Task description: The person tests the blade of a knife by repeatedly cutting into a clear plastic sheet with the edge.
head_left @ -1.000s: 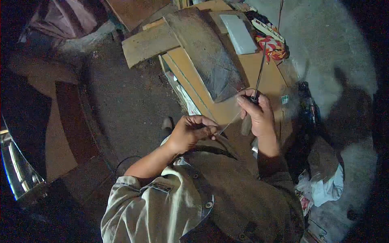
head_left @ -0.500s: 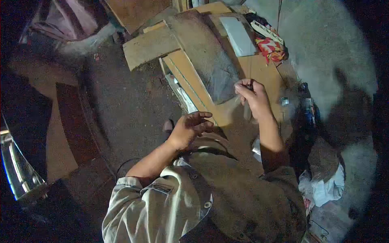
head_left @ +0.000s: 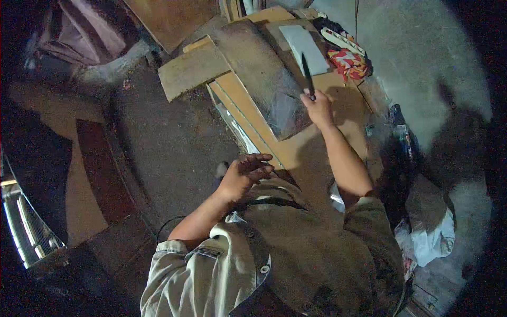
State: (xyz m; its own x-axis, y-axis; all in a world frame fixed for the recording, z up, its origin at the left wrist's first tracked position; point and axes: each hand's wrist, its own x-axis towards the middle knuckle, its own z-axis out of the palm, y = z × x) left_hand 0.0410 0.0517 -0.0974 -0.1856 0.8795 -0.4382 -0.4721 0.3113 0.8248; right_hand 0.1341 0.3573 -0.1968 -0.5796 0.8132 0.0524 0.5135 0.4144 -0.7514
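Observation:
My right hand (head_left: 319, 109) is closed round the lower end of a slim dark knife-like tool (head_left: 307, 73). Its narrow end points up and away from me, over the board; its exact kind is hard to make out. My left hand (head_left: 244, 177) hovers near my waist, fingers apart and slightly bent, with nothing visible in it. Below the right hand lies a tan board (head_left: 343, 87). A worn grey-brown sheet (head_left: 264, 63) rests on it, just left of that hand, and a white flat piece (head_left: 303, 45) lies beyond.
A red and yellow cloth (head_left: 348, 64) and a cream slotted strip (head_left: 340, 40) lie at the board's far right. A loose wooden plank (head_left: 193, 70) juts out leftward. On the right are a dark bottle (head_left: 401, 134) and a white plastic bag (head_left: 435, 240).
My right hand has moved forward and slightly left, and the dark tool now points upward instead of being blurred. My left hand has barely moved.

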